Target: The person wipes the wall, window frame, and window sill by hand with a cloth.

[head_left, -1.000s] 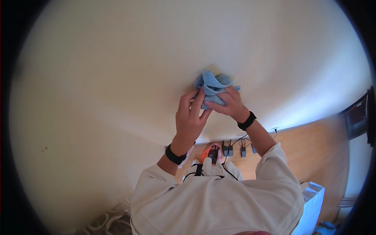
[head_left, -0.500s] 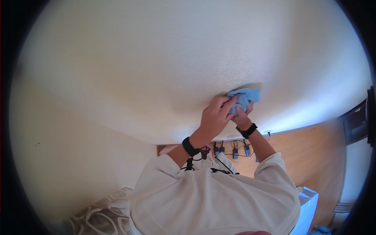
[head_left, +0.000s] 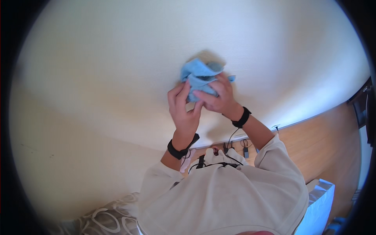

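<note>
A crumpled light blue cloth (head_left: 201, 74) is held between both hands in front of the pale wall (head_left: 117, 70), and its shadow falls close above it. My left hand (head_left: 184, 107) grips its lower left side, with fingers bent against the folds. From the right, my right hand (head_left: 221, 96) has its fingers curled over the cloth, and a small corner sticks out beyond them. Whether the cloth touches the wall I cannot tell. Each wrist wears a black strap.
Black power adapters (head_left: 245, 152) and cables lie on the wooden floor (head_left: 309, 141) by the wall's foot. At lower right stands a white box (head_left: 319, 203). Patterned grey fabric (head_left: 107, 219) is at lower left. A dark door or cabinet (head_left: 360, 102) is at the far right.
Both hands and the cloth have moved left and higher in view. The cloth now looks more loosely bunched, with a larger fold spread upward. The view has shifted slightly.
</note>
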`<state>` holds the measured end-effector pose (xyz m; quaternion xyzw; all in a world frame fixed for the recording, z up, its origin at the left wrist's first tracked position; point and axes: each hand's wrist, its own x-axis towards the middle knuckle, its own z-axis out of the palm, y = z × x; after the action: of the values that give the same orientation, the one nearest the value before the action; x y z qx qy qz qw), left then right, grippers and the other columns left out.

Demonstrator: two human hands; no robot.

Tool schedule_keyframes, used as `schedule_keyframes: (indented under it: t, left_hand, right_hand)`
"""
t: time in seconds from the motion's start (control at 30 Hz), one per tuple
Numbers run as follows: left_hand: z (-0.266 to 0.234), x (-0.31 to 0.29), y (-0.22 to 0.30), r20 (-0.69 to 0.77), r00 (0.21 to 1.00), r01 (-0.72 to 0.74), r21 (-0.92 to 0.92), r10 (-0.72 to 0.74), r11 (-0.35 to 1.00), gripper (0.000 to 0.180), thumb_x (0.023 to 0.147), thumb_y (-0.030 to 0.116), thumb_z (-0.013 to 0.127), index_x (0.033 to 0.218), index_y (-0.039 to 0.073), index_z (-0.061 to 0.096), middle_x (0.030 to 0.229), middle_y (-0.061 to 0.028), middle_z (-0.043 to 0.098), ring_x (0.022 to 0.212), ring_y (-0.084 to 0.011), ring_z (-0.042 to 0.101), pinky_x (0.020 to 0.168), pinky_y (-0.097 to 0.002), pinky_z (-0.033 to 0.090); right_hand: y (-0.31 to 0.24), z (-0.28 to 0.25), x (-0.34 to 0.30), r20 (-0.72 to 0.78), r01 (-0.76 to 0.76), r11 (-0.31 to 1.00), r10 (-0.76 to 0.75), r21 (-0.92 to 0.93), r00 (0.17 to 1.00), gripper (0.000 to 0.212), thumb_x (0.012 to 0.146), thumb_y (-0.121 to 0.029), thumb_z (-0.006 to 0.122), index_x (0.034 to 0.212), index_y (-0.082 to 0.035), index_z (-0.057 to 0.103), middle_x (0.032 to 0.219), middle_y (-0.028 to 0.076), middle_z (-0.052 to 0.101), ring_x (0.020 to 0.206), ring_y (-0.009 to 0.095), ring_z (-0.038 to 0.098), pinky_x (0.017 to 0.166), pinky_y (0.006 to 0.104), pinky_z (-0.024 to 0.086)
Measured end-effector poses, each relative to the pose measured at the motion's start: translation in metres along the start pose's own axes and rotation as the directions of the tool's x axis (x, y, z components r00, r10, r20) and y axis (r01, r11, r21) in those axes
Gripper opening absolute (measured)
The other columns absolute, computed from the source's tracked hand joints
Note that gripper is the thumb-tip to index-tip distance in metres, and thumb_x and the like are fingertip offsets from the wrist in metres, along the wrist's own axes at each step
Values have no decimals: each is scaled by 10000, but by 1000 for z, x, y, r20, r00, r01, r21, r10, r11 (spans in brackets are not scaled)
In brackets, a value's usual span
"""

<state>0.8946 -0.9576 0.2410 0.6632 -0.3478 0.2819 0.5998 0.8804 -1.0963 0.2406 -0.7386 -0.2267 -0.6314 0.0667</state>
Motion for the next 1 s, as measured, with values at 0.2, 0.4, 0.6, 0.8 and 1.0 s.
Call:
schedule_keyframes:
  t: [0.2, 0.4, 0.6, 0.8, 1.0]
  left_hand:
    - [62, -13, 22, 117, 979, -164, -34, 167, 986, 661, 625, -95, 746, 1244, 68, 581, 1117, -137, 515, 976, -264, 571, 701, -296, 546]
    - [88, -74, -6, 333, 939, -84, 0, 79, 996, 636, 622, -50, 760, 1222, 94, 606, 1109, -153, 525, 941, -298, 604, 714, -333, 544]
    - [64, -91, -19, 243, 966, 71, 74, -87, 995, 597, 691, 7, 759, 1247, 92, 561, 1116, -135, 530, 949, -274, 598, 683, -324, 558]
    - [81, -33, 22, 49, 997, 65, 36, -66, 997, 613, 683, -67, 749, 1247, 48, 541, 1145, -160, 512, 989, -282, 582, 699, -329, 556]
    - [156, -1, 52, 33, 992, -123, 3, 123, 992, 617, 653, -52, 763, 1225, 82, 574, 1081, -130, 543, 963, -258, 571, 668, -300, 542]
  right_hand:
    - [38, -47, -76, -99, -137, 988, 130, -76, 987, 430, 754, -295, 750, 1131, -223, 556, 1199, 128, 434, 1083, 428, 492, 913, 579, 417]
    - [33, -61, -176, 8, -180, 978, 182, -103, 983, 507, 742, -292, 760, 1155, -206, 477, 1207, 170, 422, 1054, 431, 490, 861, 576, 402]
    - [19, -57, -150, 239, -144, 989, 134, 24, 962, 497, 676, -171, 761, 1133, -294, 609, 1096, 81, 482, 1067, 338, 524, 913, 524, 448]
    - [64, -67, -43, 161, 50, 996, -62, 80, 985, 528, 682, -210, 773, 1172, -300, 596, 1178, 60, 479, 1099, 302, 534, 1003, 477, 438]
    - [123, -119, -55, 82, -12, 999, 16, -49, 996, 496, 704, -218, 763, 1166, -245, 585, 1168, 101, 458, 1077, 352, 509, 957, 528, 437]
